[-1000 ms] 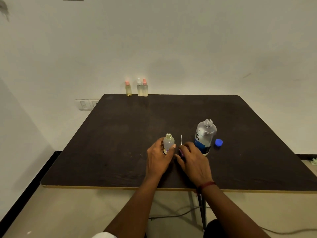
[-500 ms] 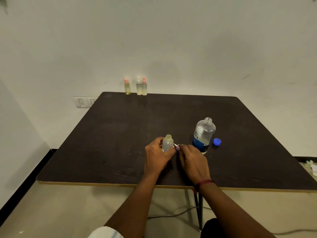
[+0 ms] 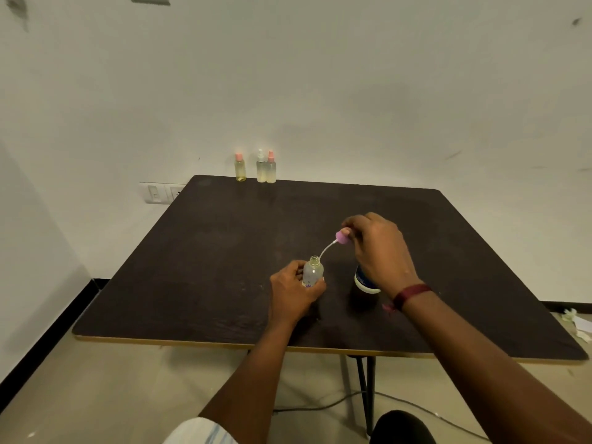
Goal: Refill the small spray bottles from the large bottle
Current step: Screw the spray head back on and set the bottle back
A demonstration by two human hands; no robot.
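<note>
The small bottle point(image 3: 313, 271) stands on the table point(image 3: 224, 251), near the front edge and a little right of centre; the left hand point(image 3: 296, 294) has its fingers curled round the lower body, thumb side toward the label. It looks like thin clear plastic, light and close to empty, so it would tip at a nudge and dent if squeezed; low on the body is the sensible hold, leaving the open neck free. The right hand point(image 3: 379, 251) is raised above and to the right, fingertips pinching the pink sprayer point(image 3: 342, 237); its tube point(image 3: 326, 249) curves down to the bottle's mouth, and I cannot tell whether the tip is inside the rim. That tube is thin and springy; I would steer it by the sprayer, never by the tube. The big bottle point(image 3: 365, 282) stands just right of the small one, mostly hidden behind the right hand; only its base and blue label show. With liquid in it, it will likely be the heavy item, best taken round the middle.

The table is dark, matt and flat, with a pale edge strip; 3 filled bottles point(image 3: 261, 166) stand capped at its far edge. Behind is a plain white wall point(image 3: 320, 91) with a switch plate point(image 3: 161, 192); a cable point(image 3: 320, 406) trails over the floor.
</note>
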